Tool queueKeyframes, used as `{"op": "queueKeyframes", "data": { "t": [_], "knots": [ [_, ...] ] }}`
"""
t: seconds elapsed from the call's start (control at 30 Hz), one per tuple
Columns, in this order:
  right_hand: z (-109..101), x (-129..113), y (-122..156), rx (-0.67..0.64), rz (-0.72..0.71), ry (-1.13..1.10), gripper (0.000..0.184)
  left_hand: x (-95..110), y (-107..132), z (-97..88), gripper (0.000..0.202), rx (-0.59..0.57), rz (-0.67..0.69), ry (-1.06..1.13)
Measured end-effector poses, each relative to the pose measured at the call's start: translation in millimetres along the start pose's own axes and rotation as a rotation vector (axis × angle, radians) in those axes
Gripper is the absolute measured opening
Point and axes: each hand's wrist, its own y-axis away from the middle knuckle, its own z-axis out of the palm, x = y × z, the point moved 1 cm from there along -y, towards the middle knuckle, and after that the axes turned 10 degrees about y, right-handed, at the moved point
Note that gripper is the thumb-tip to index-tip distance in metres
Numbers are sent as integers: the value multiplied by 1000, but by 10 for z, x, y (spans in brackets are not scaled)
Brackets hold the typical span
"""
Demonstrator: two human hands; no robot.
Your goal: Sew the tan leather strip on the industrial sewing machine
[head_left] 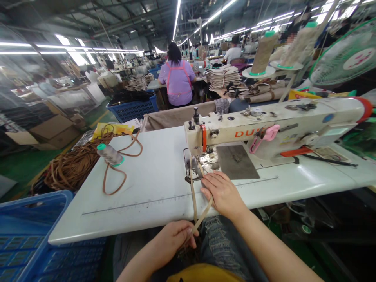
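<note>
A long, narrow beige strap (203, 214) runs from the needle area of a white sewing machine (229, 127) down past the table's front edge. My left hand (179, 235) is below that edge, over my lap, with thumb and fingers pinched on the strap. Close in front of the presser foot, my right hand (223, 192) rests on the table with its fingers together over the strap; part of the strap is hidden beneath it. A second length of the strap (193, 192) hangs from the machine head, left of my right hand.
A thread spool (111, 154) lies on the white table (152, 168) beside a looped brown strap (114, 192). Brown straps (73, 162) are heaped on the left, near a blue basket (58, 203). Pink-handled snips (268, 134) hang on the machine. A person (178, 80) sits ahead.
</note>
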Motion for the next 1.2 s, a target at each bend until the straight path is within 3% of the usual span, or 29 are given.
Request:
{"op": "queueKeyframes", "data": {
  "t": [0.13, 0.33, 0.57, 0.73, 0.83, 1.0, 1.07, 1.2],
  "knots": [
    [-1, 2, -1, -3, -8, -4, 27, 116, -8, 81, 56, 5, 29, 105],
    [-2, 0, 9, -3, -13, 2, 28, 356, 38, 96, 38, 75, 167, -191],
    [5, 0, 4, 15, -14, -8, 26, 680, 232, 144, 31, -8, 150, -263],
    [19, 8, 4, 7, -17, -1, 28, 513, 155, 181, 38, -19, 9, -110],
    [7, 4, 0, 2, -16, -2, 28, 440, 137, 164, 34, -15, 16, -141],
    [-15, -2, -3, -2, -10, -9, 28, 448, 170, 130, 33, -156, 54, -163],
    [-14, -2, 0, -3, -6, -11, 28, 400, 142, 130, 41, -124, 4, -124],
    [-2, 0, 7, -2, -3, -10, 28, 216, 24, 159, 69, 57, -98, 135]
  ]
}}
